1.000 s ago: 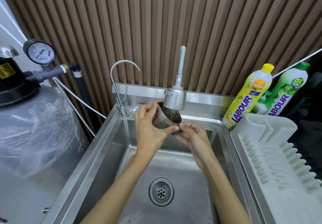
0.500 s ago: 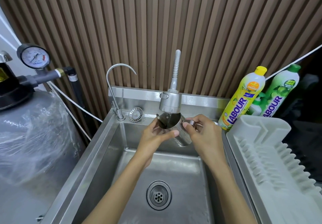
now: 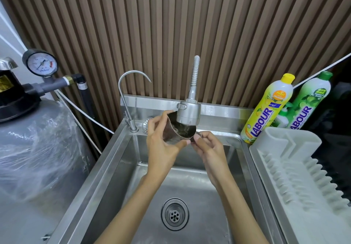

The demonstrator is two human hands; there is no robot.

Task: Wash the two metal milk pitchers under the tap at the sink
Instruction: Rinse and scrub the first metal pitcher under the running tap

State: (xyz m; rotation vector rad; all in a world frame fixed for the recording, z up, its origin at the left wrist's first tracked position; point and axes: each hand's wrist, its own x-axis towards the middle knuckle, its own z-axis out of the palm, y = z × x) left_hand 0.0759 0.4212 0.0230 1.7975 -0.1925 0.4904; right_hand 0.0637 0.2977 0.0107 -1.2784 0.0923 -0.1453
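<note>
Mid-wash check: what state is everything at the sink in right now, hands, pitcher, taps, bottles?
Silver metal milk pitcher, tilted under the spray head, water inside.
Left hand, grip round the pitcher's body.
Right hand, pinches the pitcher's right edge.
Flexible-neck chrome spray tap, seems to run into the pitcher.
Thin chrome gooseneck tap, no water showing.
Yellow-capped detergent bottle, standing, capped.
Green-capped detergent bottle, standing, capped.
Round steel sink drain, unplugged.

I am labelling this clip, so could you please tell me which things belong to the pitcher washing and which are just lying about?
In the job: milk pitcher, left hand, right hand, spray tap, sink.

Lying about: yellow soap bottle, green soap bottle, drying rack, thin curved tap, pressure gauge, wrapped tank.
</note>
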